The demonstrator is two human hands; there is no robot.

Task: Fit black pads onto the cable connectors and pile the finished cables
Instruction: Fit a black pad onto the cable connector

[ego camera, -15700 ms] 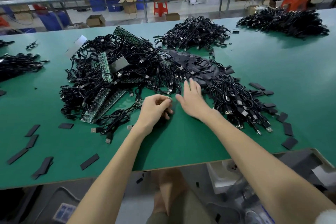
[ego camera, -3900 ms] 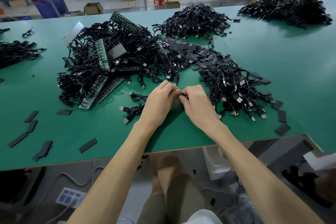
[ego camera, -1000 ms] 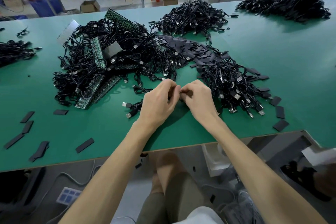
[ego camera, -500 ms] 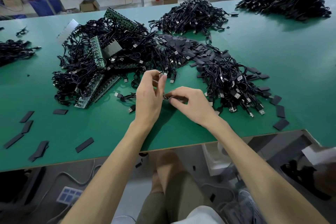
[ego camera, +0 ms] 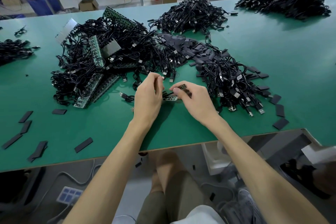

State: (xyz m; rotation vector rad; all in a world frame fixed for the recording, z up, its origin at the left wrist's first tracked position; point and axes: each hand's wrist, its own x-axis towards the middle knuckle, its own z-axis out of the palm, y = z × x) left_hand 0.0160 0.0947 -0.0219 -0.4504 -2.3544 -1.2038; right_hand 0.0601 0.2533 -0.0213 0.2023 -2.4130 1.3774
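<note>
I pinch a small connector [ego camera: 183,86] between the thumb and forefinger of my right hand [ego camera: 197,101], lifted a little above the table [ego camera: 109,129] near the middle of its front edge. Its thin black cable [ego camera: 167,94] runs leftward to my left hand [ego camera: 148,96], whose fingers are curled in toward it. I cannot tell whether they actually grip it, since the back of the hand hides them. Under the gap between my two hands a small green circuit board [ego camera: 171,98] lies flat on the table. Just to the right of my right hand lies a pile of coiled cables [ego camera: 231,82], their USB plugs pointing toward the front edge. Behind it a heap of black pads [ego camera: 187,49] stretches toward the table's middle. To the left sits a bigger tangle of cables [ego camera: 87,71] mixed with green board strips [ego camera: 95,51]. Loose pads [ego camera: 83,144] are scattered along the front edge toward the left corner, and a few more pads [ego camera: 280,110] lie near the front right corner. Another cable pile [ego camera: 190,14] lies by the far edge.
</note>
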